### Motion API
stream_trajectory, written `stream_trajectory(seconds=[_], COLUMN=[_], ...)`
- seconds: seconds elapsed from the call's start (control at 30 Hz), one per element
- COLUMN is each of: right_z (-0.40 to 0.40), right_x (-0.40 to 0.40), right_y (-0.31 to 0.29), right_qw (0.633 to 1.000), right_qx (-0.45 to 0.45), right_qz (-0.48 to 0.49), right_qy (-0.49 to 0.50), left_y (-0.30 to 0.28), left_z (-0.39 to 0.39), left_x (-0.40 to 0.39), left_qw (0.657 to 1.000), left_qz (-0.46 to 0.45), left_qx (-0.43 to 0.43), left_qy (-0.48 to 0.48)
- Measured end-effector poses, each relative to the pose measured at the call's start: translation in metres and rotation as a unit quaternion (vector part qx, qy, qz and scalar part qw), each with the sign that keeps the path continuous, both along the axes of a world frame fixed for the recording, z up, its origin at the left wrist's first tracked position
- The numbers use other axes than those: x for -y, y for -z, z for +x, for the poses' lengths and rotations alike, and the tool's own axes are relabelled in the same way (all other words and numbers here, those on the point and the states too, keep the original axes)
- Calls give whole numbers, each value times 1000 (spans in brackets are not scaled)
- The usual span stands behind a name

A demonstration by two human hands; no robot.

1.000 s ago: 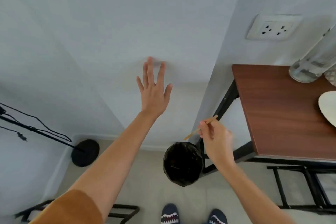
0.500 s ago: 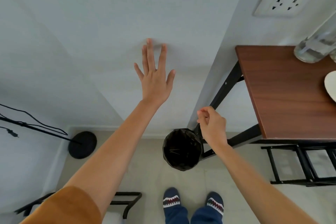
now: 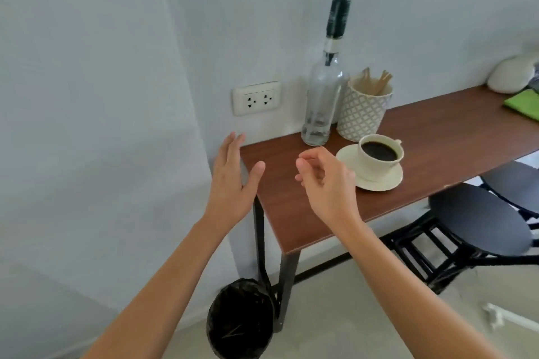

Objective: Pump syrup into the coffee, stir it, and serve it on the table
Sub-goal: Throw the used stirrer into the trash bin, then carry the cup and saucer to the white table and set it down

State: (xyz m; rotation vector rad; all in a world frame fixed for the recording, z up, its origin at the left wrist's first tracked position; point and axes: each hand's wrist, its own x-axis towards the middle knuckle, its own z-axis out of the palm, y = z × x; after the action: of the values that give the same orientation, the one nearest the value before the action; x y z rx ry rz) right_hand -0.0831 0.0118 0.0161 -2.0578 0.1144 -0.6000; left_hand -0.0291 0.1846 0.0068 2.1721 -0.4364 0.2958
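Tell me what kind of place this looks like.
Probably a small coffee corner in a home or café: a narrow brown wooden counter against a white wall, a white cup of black coffee on a saucer, a patterned pot of wooden stirrers, and round black stools.

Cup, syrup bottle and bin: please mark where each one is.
cup [image 3: 376, 166]: head view, on its front wall.
syrup bottle [image 3: 320, 99]: head view, on its glass body.
bin [image 3: 240, 319]: head view, on its black liner.

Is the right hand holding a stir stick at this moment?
No. The right hand is loosely curled and empty, hovering beside the coffee cup.
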Motion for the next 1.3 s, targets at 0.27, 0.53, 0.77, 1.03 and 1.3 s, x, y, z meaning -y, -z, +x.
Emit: stream_trajectory(seconds=[0.27, 0.53, 0.77, 1.03, 1.3], right_z=[-22, 14, 56, 51, 8], right_x=[171, 264, 273, 266, 245], right_y=[19, 56, 58, 59, 60], right_qw=[994, 988, 953, 948, 942], right_qx=[13, -137, -249, -265, -257], right_qz=[-17, -68, -163, -171, -218], right_qy=[106, 27, -54, -48, 9], left_y=[32, 57, 62, 64, 68], left_z=[-21, -7, 8, 1, -20], left_x=[152, 228, 236, 229, 214], left_qw=[990, 968, 963, 962, 957], left_qz=[33, 156, 187, 192, 230], left_qx=[-123, -193, -182, -184, -168], left_qy=[57, -38, -74, -63, -45])
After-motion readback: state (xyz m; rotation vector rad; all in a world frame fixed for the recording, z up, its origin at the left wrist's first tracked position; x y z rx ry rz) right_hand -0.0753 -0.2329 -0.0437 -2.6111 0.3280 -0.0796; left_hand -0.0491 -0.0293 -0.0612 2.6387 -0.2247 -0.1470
